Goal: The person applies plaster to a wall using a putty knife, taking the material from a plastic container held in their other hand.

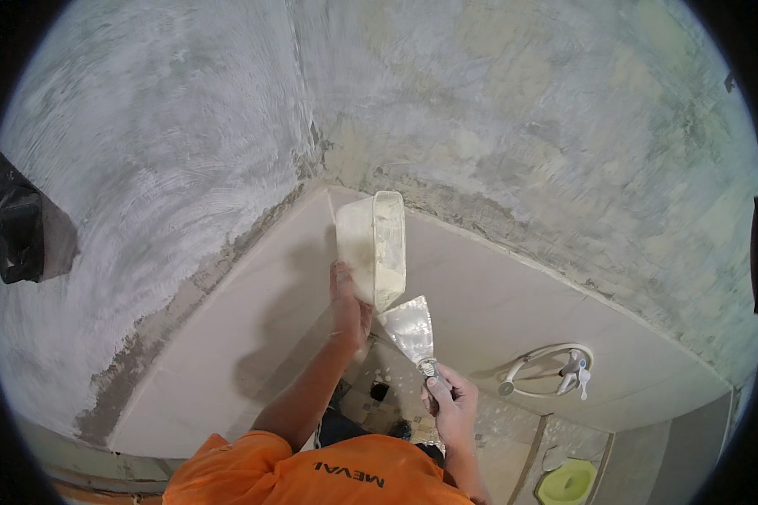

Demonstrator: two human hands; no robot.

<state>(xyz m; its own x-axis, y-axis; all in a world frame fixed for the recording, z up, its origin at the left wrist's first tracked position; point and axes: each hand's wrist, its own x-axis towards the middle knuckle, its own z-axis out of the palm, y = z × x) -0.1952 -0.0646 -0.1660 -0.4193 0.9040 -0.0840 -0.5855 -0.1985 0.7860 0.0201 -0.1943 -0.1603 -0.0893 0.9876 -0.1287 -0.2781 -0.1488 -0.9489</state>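
- Wearing an orange shirt, the person stands facing a wall corner, both forearms stretched forward.
- Putty knife: broad flared metal blade, blotched with pale paste; its front edge is just beside the tub's lower end, and I can't tell whether they touch.
- Right hand: clenched about the knife's handle, thumb along it, blade angled up and leftward.
- Tub: whitish plastic, rounded, tipped sideways with its mouth to the right, paste smeared inside; it's held up before the corner.
- Left hand: reaching farther out, grasping the tub's lower outer side.
- Beyond: smooth pale panels, a looped white hose, then patchy grey plaster above.
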